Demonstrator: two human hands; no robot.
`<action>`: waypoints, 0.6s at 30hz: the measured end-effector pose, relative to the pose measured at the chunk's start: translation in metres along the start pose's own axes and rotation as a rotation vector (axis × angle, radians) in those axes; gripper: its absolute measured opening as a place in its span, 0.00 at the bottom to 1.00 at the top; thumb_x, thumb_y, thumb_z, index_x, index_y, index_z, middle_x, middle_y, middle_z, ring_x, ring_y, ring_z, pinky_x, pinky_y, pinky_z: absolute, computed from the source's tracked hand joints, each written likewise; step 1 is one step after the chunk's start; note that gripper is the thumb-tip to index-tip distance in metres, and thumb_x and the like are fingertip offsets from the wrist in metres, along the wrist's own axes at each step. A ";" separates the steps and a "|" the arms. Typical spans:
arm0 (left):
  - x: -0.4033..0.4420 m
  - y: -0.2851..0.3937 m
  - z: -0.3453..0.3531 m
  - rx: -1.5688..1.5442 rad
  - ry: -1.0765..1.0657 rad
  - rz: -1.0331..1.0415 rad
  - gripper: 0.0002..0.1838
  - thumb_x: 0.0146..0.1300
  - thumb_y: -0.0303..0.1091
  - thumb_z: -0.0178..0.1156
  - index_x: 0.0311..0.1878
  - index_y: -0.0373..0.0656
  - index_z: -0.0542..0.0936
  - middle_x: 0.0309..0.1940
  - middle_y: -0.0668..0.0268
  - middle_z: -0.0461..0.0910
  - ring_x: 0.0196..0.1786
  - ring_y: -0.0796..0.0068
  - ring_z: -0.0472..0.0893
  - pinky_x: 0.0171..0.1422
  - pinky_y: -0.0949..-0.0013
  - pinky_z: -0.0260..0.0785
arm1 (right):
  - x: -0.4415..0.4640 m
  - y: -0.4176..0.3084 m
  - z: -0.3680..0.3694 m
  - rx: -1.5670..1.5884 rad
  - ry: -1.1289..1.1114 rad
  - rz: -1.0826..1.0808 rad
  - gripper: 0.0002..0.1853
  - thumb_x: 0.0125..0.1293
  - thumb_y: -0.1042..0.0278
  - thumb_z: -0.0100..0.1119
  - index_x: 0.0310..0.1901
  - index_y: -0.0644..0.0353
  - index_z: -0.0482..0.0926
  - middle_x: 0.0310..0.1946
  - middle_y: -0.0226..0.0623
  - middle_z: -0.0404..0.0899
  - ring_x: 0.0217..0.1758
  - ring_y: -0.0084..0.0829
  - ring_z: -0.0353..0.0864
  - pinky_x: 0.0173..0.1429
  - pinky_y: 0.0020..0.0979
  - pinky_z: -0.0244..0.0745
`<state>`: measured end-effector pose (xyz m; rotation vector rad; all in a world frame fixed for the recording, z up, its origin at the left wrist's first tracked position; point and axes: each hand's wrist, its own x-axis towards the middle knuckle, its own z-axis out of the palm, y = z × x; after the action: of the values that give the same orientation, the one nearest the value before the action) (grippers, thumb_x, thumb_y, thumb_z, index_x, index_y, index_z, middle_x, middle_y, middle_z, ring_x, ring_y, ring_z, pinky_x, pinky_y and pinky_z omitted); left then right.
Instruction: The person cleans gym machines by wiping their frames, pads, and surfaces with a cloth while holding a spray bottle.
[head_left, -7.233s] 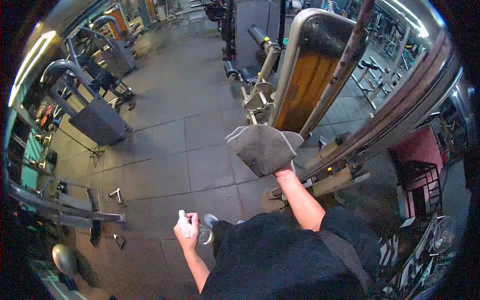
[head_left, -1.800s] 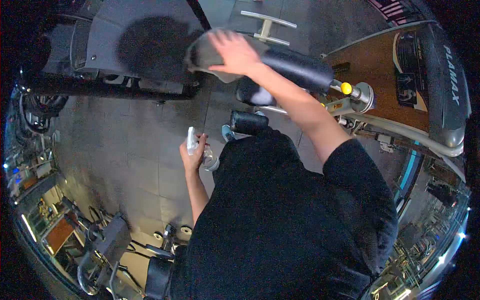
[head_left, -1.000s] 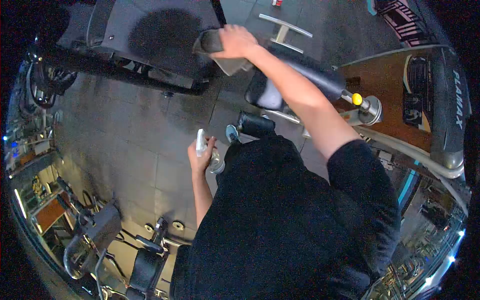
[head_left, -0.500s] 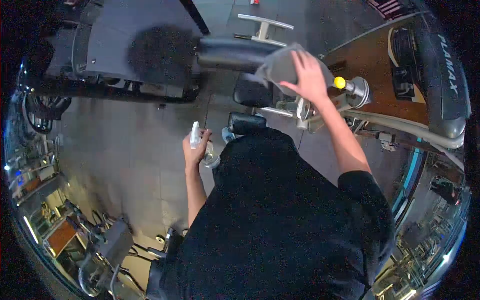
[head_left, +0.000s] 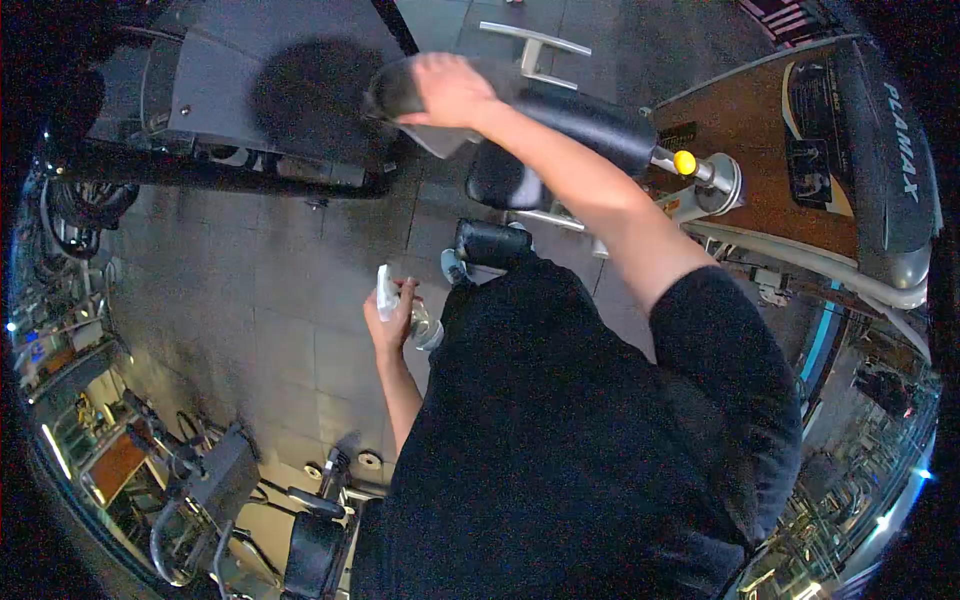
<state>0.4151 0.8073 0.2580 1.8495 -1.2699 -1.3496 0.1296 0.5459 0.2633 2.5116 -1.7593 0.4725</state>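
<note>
Head view, nearest first: the wearer's black short-sleeved shirt (head_left: 570,430) fills the foreground, short of the long black padded roller (head_left: 590,125), which serves as landmark. To the near left of that roller, the left hand (head_left: 388,315) is curled around the neck of a clear spray bottle with a white trigger head (head_left: 384,292), a hold that seems to keep the trigger within finger reach while the body hangs free beside the shirt. A short black cylindrical pad (head_left: 490,243) sits on the roller's near side, next to a light blue shoe (head_left: 454,265); between the two pads lies a black cushioned seat (head_left: 500,178). At the roller's left end, the right hand (head_left: 450,90) is largely open, palm down, thumb apart from the fingers, resting on a grey cloth (head_left: 435,138); the flat palm probably keeps the limp fabric against the curved padding. Whether the fingertips pinch it, I cannot tell. Right of the roller are a round yellow knob (head_left: 684,162) and a brown-panelled machine housing (head_left: 725,120); beyond it stands a silver H-shaped bar (head_left: 532,55).
</note>
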 end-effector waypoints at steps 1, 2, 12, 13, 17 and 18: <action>-0.006 -0.004 -0.002 0.017 0.032 -0.018 0.13 0.68 0.39 0.71 0.41 0.36 0.88 0.26 0.64 0.88 0.28 0.77 0.85 0.35 0.70 0.75 | 0.018 -0.011 -0.001 0.009 -0.109 0.010 0.50 0.61 0.24 0.62 0.59 0.73 0.75 0.56 0.56 0.79 0.62 0.54 0.79 0.67 0.50 0.73; -0.010 -0.008 -0.005 0.000 0.035 -0.030 0.13 0.68 0.38 0.71 0.42 0.35 0.88 0.26 0.63 0.88 0.28 0.76 0.85 0.35 0.69 0.75 | 0.034 -0.020 -0.004 0.017 -0.216 0.017 0.48 0.62 0.25 0.63 0.59 0.71 0.77 0.56 0.54 0.80 0.62 0.54 0.79 0.67 0.49 0.73; 0.006 -0.011 -0.003 -0.087 -0.003 -0.070 0.13 0.68 0.37 0.71 0.41 0.34 0.87 0.30 0.60 0.89 0.31 0.73 0.88 0.37 0.68 0.77 | -0.082 0.022 -0.040 0.014 0.068 0.106 0.56 0.59 0.27 0.66 0.76 0.67 0.63 0.73 0.59 0.67 0.73 0.58 0.70 0.77 0.52 0.66; 0.012 -0.007 -0.002 -0.054 -0.035 -0.047 0.12 0.68 0.37 0.71 0.41 0.34 0.87 0.31 0.61 0.89 0.31 0.73 0.88 0.37 0.68 0.77 | -0.112 0.037 -0.047 -0.003 0.090 0.136 0.56 0.58 0.27 0.66 0.75 0.67 0.63 0.72 0.58 0.68 0.74 0.56 0.69 0.77 0.51 0.65; 0.030 0.003 -0.001 0.016 -0.124 -0.013 0.12 0.68 0.38 0.71 0.41 0.36 0.87 0.31 0.63 0.89 0.31 0.75 0.87 0.38 0.68 0.77 | -0.225 0.086 -0.098 -0.176 0.017 0.261 0.58 0.59 0.26 0.66 0.77 0.67 0.62 0.73 0.56 0.67 0.77 0.57 0.66 0.81 0.52 0.60; 0.037 -0.002 -0.001 0.016 -0.123 -0.014 0.12 0.68 0.38 0.71 0.41 0.36 0.87 0.31 0.63 0.89 0.31 0.75 0.87 0.38 0.68 0.77 | -0.246 0.096 -0.103 -0.168 0.035 0.269 0.57 0.59 0.27 0.67 0.76 0.66 0.63 0.73 0.55 0.67 0.77 0.56 0.65 0.81 0.52 0.60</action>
<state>0.4194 0.7746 0.2411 1.8131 -1.3349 -1.4850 -0.0590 0.7567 0.2821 2.1549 -2.0400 0.3587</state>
